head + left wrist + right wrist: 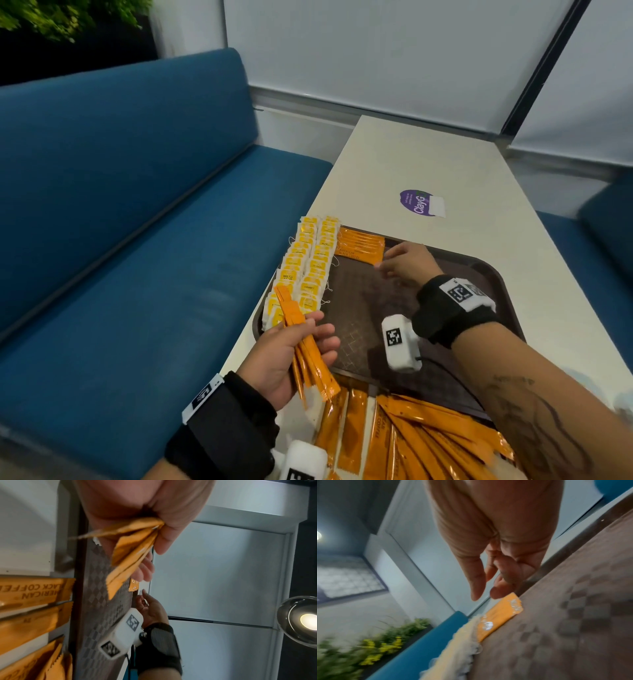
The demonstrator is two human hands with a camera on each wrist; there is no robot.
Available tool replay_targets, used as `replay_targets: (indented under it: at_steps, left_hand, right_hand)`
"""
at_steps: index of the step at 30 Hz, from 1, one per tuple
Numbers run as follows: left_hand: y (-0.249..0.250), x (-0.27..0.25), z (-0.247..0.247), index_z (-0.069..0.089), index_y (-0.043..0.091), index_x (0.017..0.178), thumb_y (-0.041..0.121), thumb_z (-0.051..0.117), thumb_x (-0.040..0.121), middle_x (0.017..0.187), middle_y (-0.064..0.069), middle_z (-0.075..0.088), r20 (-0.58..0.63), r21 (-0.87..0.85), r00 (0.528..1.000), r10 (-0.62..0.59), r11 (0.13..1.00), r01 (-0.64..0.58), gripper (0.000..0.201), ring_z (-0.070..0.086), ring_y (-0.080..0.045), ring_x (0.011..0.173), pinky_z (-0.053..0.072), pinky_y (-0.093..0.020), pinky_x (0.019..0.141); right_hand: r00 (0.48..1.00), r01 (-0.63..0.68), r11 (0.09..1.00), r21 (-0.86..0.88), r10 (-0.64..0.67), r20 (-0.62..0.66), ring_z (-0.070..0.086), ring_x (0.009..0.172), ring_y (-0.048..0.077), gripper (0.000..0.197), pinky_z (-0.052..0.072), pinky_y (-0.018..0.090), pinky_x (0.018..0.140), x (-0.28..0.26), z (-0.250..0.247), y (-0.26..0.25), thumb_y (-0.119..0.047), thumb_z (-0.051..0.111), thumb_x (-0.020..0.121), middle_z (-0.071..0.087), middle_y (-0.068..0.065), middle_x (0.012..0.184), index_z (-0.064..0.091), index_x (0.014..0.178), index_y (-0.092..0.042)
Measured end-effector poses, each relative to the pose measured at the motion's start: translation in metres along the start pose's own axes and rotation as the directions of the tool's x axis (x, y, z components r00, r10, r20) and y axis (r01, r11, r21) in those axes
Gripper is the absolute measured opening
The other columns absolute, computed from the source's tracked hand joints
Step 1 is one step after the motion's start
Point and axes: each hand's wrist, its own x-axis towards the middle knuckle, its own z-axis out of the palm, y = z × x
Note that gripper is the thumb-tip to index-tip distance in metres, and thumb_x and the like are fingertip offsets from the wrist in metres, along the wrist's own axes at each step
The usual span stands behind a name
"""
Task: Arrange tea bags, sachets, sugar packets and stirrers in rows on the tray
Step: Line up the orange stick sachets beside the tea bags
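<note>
A dark brown tray (486,270) lies on the pale table. Two rows of yellow tea bags (308,267) run along its left side. Several orange coffee sachets (361,245) lie side by side at its far left corner. My left hand (298,349) grips a bundle of orange sachets (301,339) above the tray's near left corner; the left wrist view shows that bundle (132,547) fanned out under my thumb. My right hand (407,262) hovers with relaxed fingers just right of the laid sachets (501,615) and holds nothing.
A loose heap of orange sachets (421,438) lies on the table in front of the tray. A purple sticker (416,202) marks the table (428,154) farther back. A blue bench (137,222) runs along the left. Another blue seat (599,233) stands at the right.
</note>
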Motion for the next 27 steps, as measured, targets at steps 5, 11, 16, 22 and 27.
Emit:
replay_targets:
  at_steps: [5, 11, 16, 22, 27]
  left_hand:
    - [-0.002, -0.006, 0.003, 0.061, 0.006, 0.104, 0.021, 0.048, 0.095, 0.083, -0.013, 0.073, 0.022, -0.002, 1.000, -0.014, 1.000, 0.014, 0.022, 0.071, -0.024, 0.069, 0.059, -0.036, 0.060]
    - [-0.010, -0.007, 0.012, 0.061, 0.007, 0.100, 0.022, 0.050, 0.095, 0.081, -0.011, 0.070, -0.060, -0.073, 0.998, -0.011, 0.997, 0.007, 0.019, 0.069, -0.022, 0.071, 0.055, -0.035, 0.059]
    - [-0.011, -0.008, 0.014, 0.060, 0.008, 0.101, 0.023, 0.052, 0.094, 0.088, -0.012, 0.071, -0.037, -0.099, 0.999, -0.004, 0.995, 0.000, 0.019, 0.068, -0.027, 0.083, 0.054, -0.043, 0.070]
    - [-0.008, -0.008, 0.013, 0.058, 0.006, 0.101, 0.019, 0.056, 0.090, 0.084, -0.013, 0.070, 0.020, -0.058, 0.999, 0.028, 0.998, -0.027, 0.017, 0.068, -0.026, 0.076, 0.057, -0.036, 0.061]
    - [-0.006, -0.008, 0.012, 0.061, 0.012, 0.100, 0.009, 0.057, 0.090, 0.072, -0.006, 0.073, 0.018, 0.001, 0.998, 0.060, 0.998, -0.060, 0.011, 0.070, -0.018, 0.061, 0.055, -0.027, 0.047]
  right_hand:
    - [0.935, 0.141, 0.990, -0.031, -0.122, 0.333, 0.056, 0.055, 0.006, 0.023, 0.040, 0.019, 0.046, -0.099, 0.011, -0.004, -0.019, 0.077, 0.075, 0.061, -0.002, 0.072, 0.057, 0.085, -0.016]
    - [0.938, 0.251, 0.952, -0.174, -0.195, 0.286, 0.059, 0.066, 0.001, 0.048, 0.050, 0.019, 0.062, -0.166, 0.034, 0.002, -0.021, 0.087, 0.062, 0.064, -0.005, 0.079, 0.051, 0.093, -0.019]
    - [0.928, 0.364, 0.890, -0.275, -0.321, 0.191, 0.060, 0.080, 0.006, 0.032, 0.056, 0.026, 0.072, -0.184, 0.039, 0.010, -0.020, 0.074, 0.074, 0.061, -0.010, 0.088, 0.053, 0.097, -0.029]
    - [0.946, 0.319, 0.928, -0.191, -0.301, 0.118, 0.064, 0.070, 0.008, 0.004, 0.056, 0.020, 0.064, -0.177, 0.034, 0.012, -0.022, 0.061, 0.089, 0.067, -0.003, 0.079, 0.065, 0.090, -0.022]
    - [0.976, 0.069, 0.983, 0.171, -0.101, 0.191, 0.061, 0.049, 0.008, 0.004, 0.046, 0.020, 0.041, -0.158, 0.017, 0.011, -0.010, 0.062, 0.089, 0.065, 0.006, 0.069, 0.065, 0.090, -0.012]
